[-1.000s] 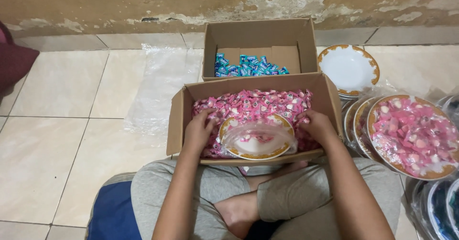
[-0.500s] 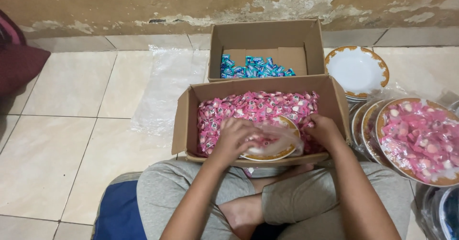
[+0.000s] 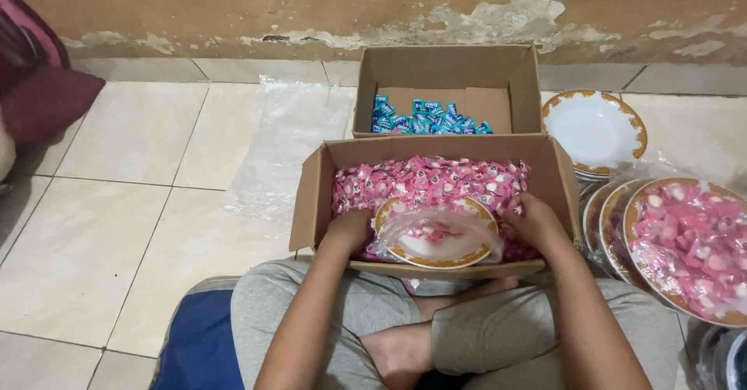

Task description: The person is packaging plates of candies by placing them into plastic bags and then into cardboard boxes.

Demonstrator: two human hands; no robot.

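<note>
Far cardboard box (image 3: 449,71) against stained wall (image 3: 233,5), holding blue-wrapped candies (image 3: 428,118). Empty white gold-rimmed plate (image 3: 595,129) right of it, atop stack. Near right: bagged plate of pink candies (image 3: 689,242). Clear plastic sheet (image 3: 284,145) on tiled floor (image 3: 117,203), left. Maroon fabric, possibly cushion (image 3: 43,94), far left. Blue cloth (image 3: 198,343) near edge.

Grey trousers (image 3: 475,332), bare forearms, bare foot (image 3: 397,355), no sleeves showing.
</note>
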